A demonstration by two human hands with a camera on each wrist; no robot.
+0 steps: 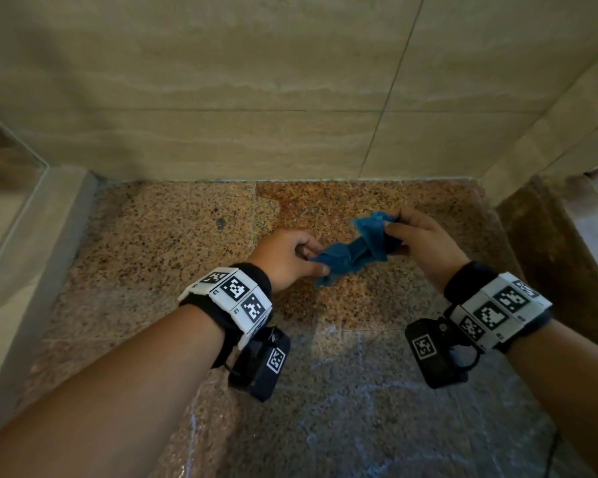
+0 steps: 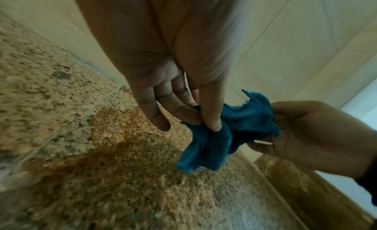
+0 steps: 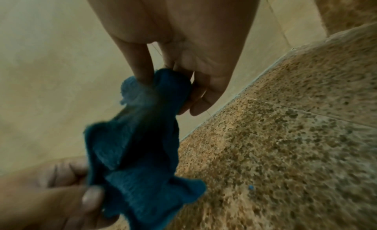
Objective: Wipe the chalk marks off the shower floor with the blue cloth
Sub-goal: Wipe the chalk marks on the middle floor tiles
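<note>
Head: hands [image 1: 356, 248] stretch blue cloth [image 1: 354, 251]

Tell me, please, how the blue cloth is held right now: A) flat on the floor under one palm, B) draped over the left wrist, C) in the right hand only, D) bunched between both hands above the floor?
D: the left hand and right hand each pinch an end of the bunched blue cloth, off the shower floor.

1. Location type: a tiled shower stall in a bathroom.
2. Floor: speckled granite shower floor [image 1: 173, 257], partly wet, with faint white chalk marks [image 1: 359, 401].
3. Enclosure: beige tiled walls [image 1: 221, 98] meet the floor; a raised stone curb [image 1: 546, 243] borders one side.
</note>
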